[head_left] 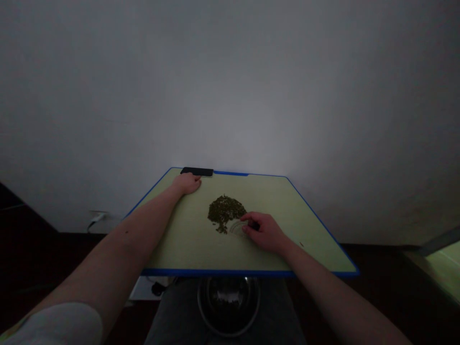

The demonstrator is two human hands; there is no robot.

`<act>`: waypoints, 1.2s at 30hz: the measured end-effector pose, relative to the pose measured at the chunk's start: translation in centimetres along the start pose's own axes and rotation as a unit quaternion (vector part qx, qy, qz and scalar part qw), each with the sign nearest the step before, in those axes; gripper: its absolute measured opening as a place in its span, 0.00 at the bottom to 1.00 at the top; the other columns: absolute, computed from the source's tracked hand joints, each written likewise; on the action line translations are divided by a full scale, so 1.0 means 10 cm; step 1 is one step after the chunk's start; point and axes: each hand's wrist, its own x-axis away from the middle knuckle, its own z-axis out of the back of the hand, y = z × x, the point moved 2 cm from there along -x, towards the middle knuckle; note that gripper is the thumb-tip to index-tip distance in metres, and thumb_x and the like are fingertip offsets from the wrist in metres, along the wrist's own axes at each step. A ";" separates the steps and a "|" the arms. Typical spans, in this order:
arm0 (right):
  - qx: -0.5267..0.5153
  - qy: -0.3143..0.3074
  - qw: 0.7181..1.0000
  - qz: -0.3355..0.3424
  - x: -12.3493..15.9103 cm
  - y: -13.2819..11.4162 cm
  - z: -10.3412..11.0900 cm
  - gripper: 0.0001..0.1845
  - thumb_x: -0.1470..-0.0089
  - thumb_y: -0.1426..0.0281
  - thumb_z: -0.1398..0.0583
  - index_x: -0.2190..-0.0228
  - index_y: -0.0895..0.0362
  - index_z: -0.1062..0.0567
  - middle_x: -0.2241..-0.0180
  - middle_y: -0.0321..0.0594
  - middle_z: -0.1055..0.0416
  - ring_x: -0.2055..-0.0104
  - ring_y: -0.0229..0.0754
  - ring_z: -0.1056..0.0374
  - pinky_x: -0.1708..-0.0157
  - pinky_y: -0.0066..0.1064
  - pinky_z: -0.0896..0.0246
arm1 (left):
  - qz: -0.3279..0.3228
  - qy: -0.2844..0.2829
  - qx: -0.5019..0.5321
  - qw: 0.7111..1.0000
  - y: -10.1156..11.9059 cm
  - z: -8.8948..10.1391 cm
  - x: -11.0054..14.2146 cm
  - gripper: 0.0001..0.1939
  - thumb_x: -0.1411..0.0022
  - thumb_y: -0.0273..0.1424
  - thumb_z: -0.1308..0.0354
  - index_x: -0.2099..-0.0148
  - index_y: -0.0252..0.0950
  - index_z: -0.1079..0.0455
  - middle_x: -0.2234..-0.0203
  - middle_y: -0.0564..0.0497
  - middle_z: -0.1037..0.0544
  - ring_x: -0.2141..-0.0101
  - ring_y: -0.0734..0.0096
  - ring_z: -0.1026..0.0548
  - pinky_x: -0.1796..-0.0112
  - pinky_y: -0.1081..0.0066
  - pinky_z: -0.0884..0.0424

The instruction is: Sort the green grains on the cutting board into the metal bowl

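A pile of small dark green bits (225, 212) lies in the middle of a pale green table top with a blue edge (251, 272). My right hand (264, 231) rests on the table just right of the pile, fingers curled together at the pile's edge, next to a faint clear round thing (237, 227). What those fingers hold, if anything, is too small to see. My left hand (187, 183) lies at the table's far left, fingers bent down, touching a black phone (197, 171) at the far edge.
A metal bowl (228, 303) sits in my lap below the table's near edge. A plain grey wall stands behind the table. A plug and cable (96, 218) sit at the wall's foot on the left. The floor around is dark.
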 end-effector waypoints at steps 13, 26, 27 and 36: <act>0.001 0.002 1.000 0.005 -0.01 0.00 0.00 0.11 0.53 0.70 0.43 0.64 0.57 0.27 0.81 0.30 0.40 0.79 0.32 0.44 0.76 0.24 0.50 | 0.017 0.013 0.033 0.999 0.02 0.05 0.09 0.29 0.44 0.48 0.63 0.49 0.43 0.33 0.57 0.44 0.27 0.56 0.57 0.30 0.57 0.64 0.37; -0.018 -0.009 1.000 0.000 0.00 0.02 -0.01 0.12 0.53 0.70 0.44 0.64 0.57 0.28 0.81 0.30 0.40 0.79 0.32 0.45 0.78 0.24 0.51 | 0.141 0.025 0.051 0.988 -0.02 0.05 0.00 0.37 0.49 0.52 0.58 0.46 0.30 0.38 0.56 0.35 0.29 0.57 0.51 0.30 0.60 0.61 0.35; -0.020 -0.009 1.000 -0.001 0.00 0.02 -0.01 0.12 0.53 0.70 0.44 0.64 0.57 0.28 0.82 0.30 0.40 0.79 0.32 0.45 0.78 0.24 0.51 | 0.141 0.017 0.049 0.989 -0.01 0.06 -0.03 0.36 0.49 0.52 0.59 0.47 0.30 0.38 0.55 0.35 0.29 0.57 0.50 0.30 0.59 0.61 0.35; -0.019 0.001 1.000 0.012 0.01 0.02 -0.01 0.12 0.53 0.71 0.43 0.64 0.56 0.28 0.81 0.30 0.40 0.78 0.32 0.44 0.76 0.24 0.50 | -0.003 0.050 0.089 0.995 0.10 0.11 0.11 0.30 0.46 0.44 0.56 0.43 0.40 0.42 0.56 0.47 0.27 0.55 0.62 0.30 0.57 0.69 0.37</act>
